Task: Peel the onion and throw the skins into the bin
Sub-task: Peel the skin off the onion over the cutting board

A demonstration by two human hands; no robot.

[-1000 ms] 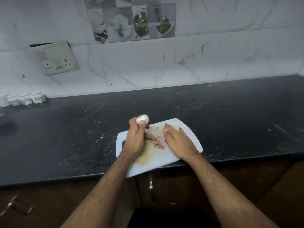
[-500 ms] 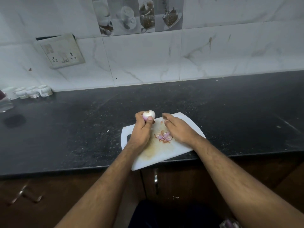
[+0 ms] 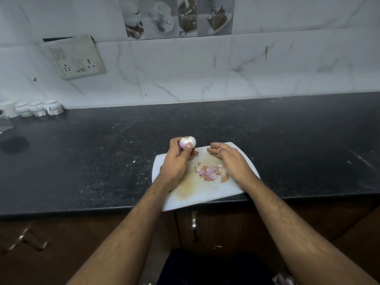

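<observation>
A small peeled onion (image 3: 187, 141), white with a pink tinge, is held in my left hand (image 3: 176, 161) above the far left corner of a white cutting board (image 3: 197, 194). A pile of purple and brown onion skins (image 3: 210, 171) lies in the middle of the board. My right hand (image 3: 230, 159) hovers flat over the board's far right part, just beyond the skins, its fingers apart and holding nothing. No bin is in view.
The board overhangs the front edge of a black stone counter (image 3: 102, 161). Several small white cups (image 3: 39, 108) stand at the far left by the tiled wall. A switch panel (image 3: 77, 57) hangs on the wall. Brown cabinet doors (image 3: 216, 229) are below.
My right hand has lifted off the skins and moved back and to the right, uncovering the pile. The onion stays in my left hand.
</observation>
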